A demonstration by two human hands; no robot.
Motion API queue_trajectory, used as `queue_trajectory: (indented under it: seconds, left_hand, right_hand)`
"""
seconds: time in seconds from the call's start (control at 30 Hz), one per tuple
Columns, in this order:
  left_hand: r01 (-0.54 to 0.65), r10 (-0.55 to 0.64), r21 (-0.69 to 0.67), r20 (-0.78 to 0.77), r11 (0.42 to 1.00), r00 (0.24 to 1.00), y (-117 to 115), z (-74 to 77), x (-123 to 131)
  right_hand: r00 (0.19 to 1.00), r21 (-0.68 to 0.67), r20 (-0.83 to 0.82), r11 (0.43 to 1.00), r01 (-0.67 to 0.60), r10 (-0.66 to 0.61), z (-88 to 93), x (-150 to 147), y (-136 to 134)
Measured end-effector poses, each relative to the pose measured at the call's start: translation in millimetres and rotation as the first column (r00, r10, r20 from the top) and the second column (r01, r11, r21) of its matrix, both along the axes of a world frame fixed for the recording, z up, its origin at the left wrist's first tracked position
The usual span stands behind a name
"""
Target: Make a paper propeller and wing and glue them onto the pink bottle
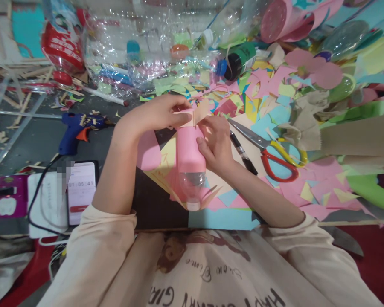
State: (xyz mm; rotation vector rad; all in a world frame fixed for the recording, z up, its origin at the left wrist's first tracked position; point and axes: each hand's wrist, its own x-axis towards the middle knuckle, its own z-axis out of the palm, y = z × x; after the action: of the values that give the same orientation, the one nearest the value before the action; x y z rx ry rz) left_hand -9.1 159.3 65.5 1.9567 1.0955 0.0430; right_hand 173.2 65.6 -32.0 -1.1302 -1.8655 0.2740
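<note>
A clear plastic bottle wrapped in pink paper (191, 149) lies in front of me, its neck and pale cap (193, 206) pointing toward my body. At its far end is a peach paper strip (187, 120) with a piece standing up from it. My left hand (176, 111) grips this strip between thumb and fingers. My right hand (215, 138) is wrapped round the right side of the bottle, thumb on the pink paper, its fingertips partly hidden near the strip. Beneath the bottle are sheets of yellow and peach paper (243, 121).
Open scissors (265, 149) and a black marker (243, 153) lie to the right. On the left are a blue glue gun (71, 132), its cable, and a phone (82, 192). Plastic bottles and many paper scraps (323, 179) cover the back and right.
</note>
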Motion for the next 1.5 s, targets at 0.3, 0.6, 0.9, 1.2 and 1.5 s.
queue_trajectory:
  seconds: [0.3, 0.6, 0.9, 1.2, 1.5]
  left_hand:
    - [0.068, -0.067, 0.02, -0.038, 0.997, 0.997, 5.3, -0.4, -3.7]
    - [0.077, -0.077, -0.016, -0.018, 0.997, 0.997, 4.6, -2.3, -1.8]
    - [0.078, -0.078, 0.002, 0.018, 0.997, 0.997, 4.0, -1.5, -1.5]
    - [0.089, -0.088, -0.019, 0.034, 0.996, 0.996, 5.8, -3.8, -5.2]
    - [0.062, -0.062, 0.01, -0.012, 0.998, 0.998, -0.8, 3.5, 2.1]
  right_hand:
    - [1.0, -0.01, 0.013, 1.0, 0.0, 0.0, 0.7, 1.2, -0.3]
    - [0.999, 0.09, -0.02, 0.995, -0.031, 0.033, 1.1, -2.7, 1.7]
    - [0.996, 0.066, 0.081, 0.997, -0.038, 0.033, 5.2, -1.9, 2.1]
    - [0.999, 0.089, 0.044, 0.996, -0.017, 0.013, 9.1, -0.6, 0.9]
    - [0.998, -0.06, 0.052, 0.998, -0.032, 0.035, 1.9, 3.7, 1.1]
